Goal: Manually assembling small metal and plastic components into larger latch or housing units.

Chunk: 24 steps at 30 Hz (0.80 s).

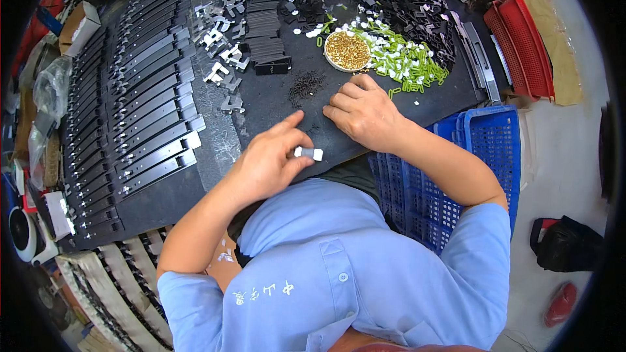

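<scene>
Near the table's front edge my left hand (266, 161) pinches a small silver metal clip (308, 153) between thumb and fingers, its index finger stretched forward. My right hand (362, 115) rests close by on the dark tabletop, fingers curled down; whatever is under the fingertips is hidden. Just beyond both hands lies a scattered patch of tiny dark screws (306, 86). A round white dish (328, 59) of small gold-coloured parts stands past my right hand. Beside it spreads a heap of green oval rings (417, 68) mixed with white discs.
Rows of long black metal strips (153, 117) cover the left side. Bent silver clips (228, 58) and a stack of black plates (264, 26) lie farther back, with black parts (391, 0) heaped behind. Blue plastic crates (482, 120) and red mesh trays (528, 45) stand at the right.
</scene>
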{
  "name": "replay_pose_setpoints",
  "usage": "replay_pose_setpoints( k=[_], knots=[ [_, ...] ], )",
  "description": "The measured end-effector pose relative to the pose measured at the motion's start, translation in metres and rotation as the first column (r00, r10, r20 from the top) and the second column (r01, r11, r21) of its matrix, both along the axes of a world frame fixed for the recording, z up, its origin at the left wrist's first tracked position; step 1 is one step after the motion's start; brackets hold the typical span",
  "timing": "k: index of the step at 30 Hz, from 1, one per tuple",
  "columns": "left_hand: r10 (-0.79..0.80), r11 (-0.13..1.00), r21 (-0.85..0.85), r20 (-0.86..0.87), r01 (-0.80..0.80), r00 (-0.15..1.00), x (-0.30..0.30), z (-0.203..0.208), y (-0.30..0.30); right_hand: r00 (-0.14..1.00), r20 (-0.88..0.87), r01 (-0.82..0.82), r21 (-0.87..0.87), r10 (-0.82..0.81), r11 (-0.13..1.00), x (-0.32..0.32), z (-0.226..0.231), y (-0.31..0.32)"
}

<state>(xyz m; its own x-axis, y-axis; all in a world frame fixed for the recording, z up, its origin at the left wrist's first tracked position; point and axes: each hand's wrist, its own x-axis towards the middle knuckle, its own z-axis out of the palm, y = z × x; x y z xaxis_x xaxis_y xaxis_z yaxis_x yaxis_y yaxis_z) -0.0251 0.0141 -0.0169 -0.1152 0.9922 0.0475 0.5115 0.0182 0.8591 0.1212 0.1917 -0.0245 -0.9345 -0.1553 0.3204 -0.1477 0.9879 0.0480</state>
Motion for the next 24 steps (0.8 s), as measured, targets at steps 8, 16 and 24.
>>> replay_pose_setpoints(
  k=[8, 16, 24],
  knots=[
    [0.097, 0.991, -0.103, 0.091, -0.087, 0.991, -0.004, 0.007, -0.035, 0.99, 0.023, 0.139, -0.287, -0.138, 0.948, 0.003, -0.01, 0.009],
    [-0.112, 0.99, -0.077, 0.112, 0.121, 0.987, 0.01, -0.004, 0.012, 0.927, 0.286, 0.361, -0.501, -0.243, 0.787, 0.0, 0.008, -0.004],
    [0.176, 0.984, -0.062, 0.193, -0.167, 0.965, -0.025, 0.028, -0.006, 0.986, 0.075, 0.16, -0.159, -0.15, 0.974, 0.033, 0.001, -0.007]
  ],
)
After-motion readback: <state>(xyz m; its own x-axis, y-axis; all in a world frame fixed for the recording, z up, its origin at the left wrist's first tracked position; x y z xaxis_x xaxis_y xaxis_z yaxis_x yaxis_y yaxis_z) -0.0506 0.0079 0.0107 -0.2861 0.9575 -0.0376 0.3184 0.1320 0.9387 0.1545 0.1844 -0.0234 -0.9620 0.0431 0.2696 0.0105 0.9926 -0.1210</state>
